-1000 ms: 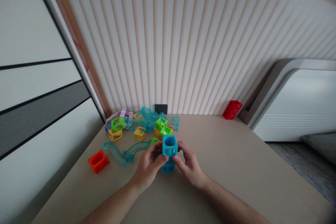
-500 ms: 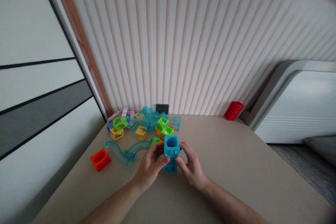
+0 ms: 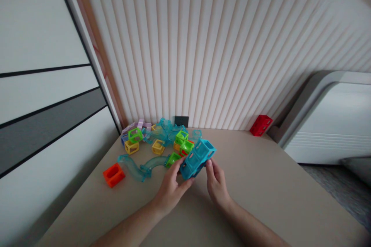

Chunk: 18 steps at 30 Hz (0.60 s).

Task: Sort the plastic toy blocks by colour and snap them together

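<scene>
A blue marble-run block stack, made of cube-shaped frames joined end to end, is tilted up to the right between my hands. My left hand is closed round its lower left end, thumb along the near side. On the upper right part, the thumb and fingers of my right hand pinch the edge; some fingertips are hidden behind it. Just left of the stack lies a green block, connected to a clear blue curved track. Another green block sits behind the stack.
An orange-red block lies at the left. Yellow blocks, clear blue track parts and lilac pieces are heaped toward the ribbed wall. A red block stands at the back right.
The blue stack has gone from upright to tilted, its top leaning right and its side turned into view. My right hand has shifted slightly right along it.
</scene>
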Available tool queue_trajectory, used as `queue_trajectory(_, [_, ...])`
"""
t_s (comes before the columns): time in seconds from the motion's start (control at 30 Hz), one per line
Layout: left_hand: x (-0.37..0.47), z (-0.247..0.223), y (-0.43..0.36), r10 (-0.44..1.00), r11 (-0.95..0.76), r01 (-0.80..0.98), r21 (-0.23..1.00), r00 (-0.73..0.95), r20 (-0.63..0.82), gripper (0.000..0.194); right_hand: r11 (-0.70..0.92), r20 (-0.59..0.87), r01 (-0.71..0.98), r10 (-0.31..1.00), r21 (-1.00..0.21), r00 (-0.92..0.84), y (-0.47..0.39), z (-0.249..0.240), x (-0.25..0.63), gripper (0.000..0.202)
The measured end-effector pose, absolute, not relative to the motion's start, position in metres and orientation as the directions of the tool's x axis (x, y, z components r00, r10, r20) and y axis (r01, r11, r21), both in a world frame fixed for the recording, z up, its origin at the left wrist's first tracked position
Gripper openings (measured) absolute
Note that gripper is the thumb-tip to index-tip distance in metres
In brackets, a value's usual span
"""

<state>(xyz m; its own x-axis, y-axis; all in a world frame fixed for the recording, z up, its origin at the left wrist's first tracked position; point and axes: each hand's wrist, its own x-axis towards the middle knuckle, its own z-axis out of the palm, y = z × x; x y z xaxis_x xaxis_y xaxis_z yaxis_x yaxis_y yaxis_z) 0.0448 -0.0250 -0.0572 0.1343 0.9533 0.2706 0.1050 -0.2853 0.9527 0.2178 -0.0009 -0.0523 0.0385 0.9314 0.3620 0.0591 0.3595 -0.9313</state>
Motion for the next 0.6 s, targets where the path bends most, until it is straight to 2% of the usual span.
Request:
queue_trajectory(0.13, [0.045, -0.055, -0.021, 0.891, -0.437, 0.275, 0.856, 0.003, 0.454, 0.049, 0.351, 0.347, 0.038, 0.934, -0.936, -0.082, -0.008, -0.052, 0.208, 0.044])
queue_trajectory(0.23, [0.045, -0.059, -0.021, 0.852, -0.497, 0.313, 0.810, -0.001, 0.523, 0.051, 0.354, 0.347, 0.046, 0.931, -0.934, -0.109, -0.014, -0.055, 0.204, 0.045])
queue_trajectory(0.43, [0.043, -0.061, -0.028, 0.809, -0.586, 0.333, 0.739, 0.181, 0.559, 0.074, 0.412, 0.422, 0.169, 0.906, -0.895, 0.027, -0.006, -0.044, 0.219, 0.034])
queue_trajectory(0.5, [0.040, -0.056, -0.032, 0.786, -0.618, 0.320, 0.718, 0.255, 0.563, 0.067, 0.454, 0.490, 0.237, 0.863, -0.859, 0.124, 0.009, -0.033, 0.236, 0.030])
queue_trajectory(0.6, [0.038, -0.048, -0.037, 0.742, -0.652, 0.293, 0.699, 0.433, 0.511, 0.043, 0.413, 0.581, 0.468, 0.755, -0.781, 0.304, 0.043, -0.020, 0.279, 0.034])
